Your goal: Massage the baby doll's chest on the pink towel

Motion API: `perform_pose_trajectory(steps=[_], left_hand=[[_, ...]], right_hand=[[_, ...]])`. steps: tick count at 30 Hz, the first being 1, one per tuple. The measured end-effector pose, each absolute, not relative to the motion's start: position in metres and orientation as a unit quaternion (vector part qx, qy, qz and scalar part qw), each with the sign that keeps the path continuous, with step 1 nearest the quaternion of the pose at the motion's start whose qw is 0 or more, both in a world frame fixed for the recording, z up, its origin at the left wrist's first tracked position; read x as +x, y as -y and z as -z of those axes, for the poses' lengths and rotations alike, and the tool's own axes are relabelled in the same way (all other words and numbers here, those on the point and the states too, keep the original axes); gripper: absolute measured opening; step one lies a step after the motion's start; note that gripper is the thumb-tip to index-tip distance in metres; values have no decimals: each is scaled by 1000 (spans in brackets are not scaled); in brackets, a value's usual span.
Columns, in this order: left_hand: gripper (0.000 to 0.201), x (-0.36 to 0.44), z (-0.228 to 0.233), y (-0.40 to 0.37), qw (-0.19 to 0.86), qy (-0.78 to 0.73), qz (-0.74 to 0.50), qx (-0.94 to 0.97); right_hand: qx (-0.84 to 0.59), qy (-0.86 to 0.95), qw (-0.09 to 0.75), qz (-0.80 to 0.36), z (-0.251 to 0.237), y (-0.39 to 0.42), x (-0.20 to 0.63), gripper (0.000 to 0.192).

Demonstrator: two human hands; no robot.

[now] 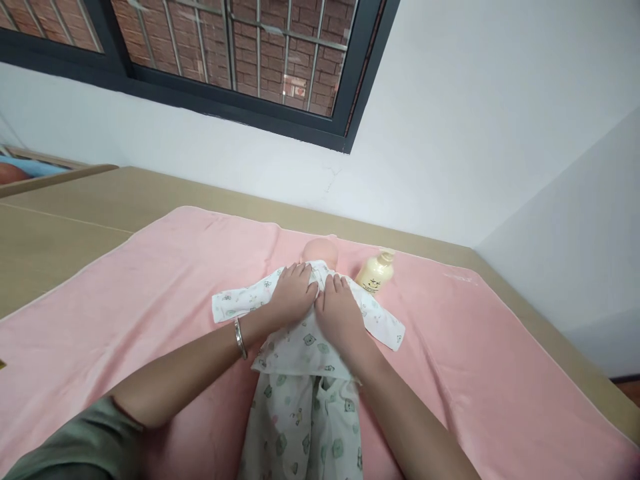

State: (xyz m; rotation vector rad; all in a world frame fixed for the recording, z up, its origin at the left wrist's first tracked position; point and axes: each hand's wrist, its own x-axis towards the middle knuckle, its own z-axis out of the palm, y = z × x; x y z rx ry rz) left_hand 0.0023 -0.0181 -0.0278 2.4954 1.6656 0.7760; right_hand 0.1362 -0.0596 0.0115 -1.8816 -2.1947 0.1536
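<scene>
A doll with a smooth, round pinkish head (320, 251) lies on a pink sheet, dressed in a white printed long-sleeved top (305, 347). Its sleeves stretch out to both sides. White printed pants (295, 420) cover the lower part, running out of view at the bottom. My left hand (295, 293) lies flat on the upper part of the top, near the collar. Beside it, my right hand (340, 310) rests likewise on the other side, fingers pointing toward the head. Both thumbs nearly meet at the middle. The fabric under my palms is hidden.
A pale yellow bottle (375, 272) stands or leans right of the doll's head. The pink sheet (480, 360) covers much of a wooden surface (150, 183). Behind is a white wall (430, 167) with a dark-framed barred window (240, 100).
</scene>
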Motion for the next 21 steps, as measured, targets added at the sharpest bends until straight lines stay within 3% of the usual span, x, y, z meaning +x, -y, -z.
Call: perform_pose_trajectory(steps=[7,15,21], left_hand=[[51,21,29,55,-49,-536,-248,806],[28,0,19,18,62,-557,-239,793],[35,5,27,20,37,-573,-292,765]], right_hand=[[-615,759,180,-116,-12,26,172,44],[-630,767,113,-34,-13,58,141,56],[-625,757,163,-104,-11,42,155,55]])
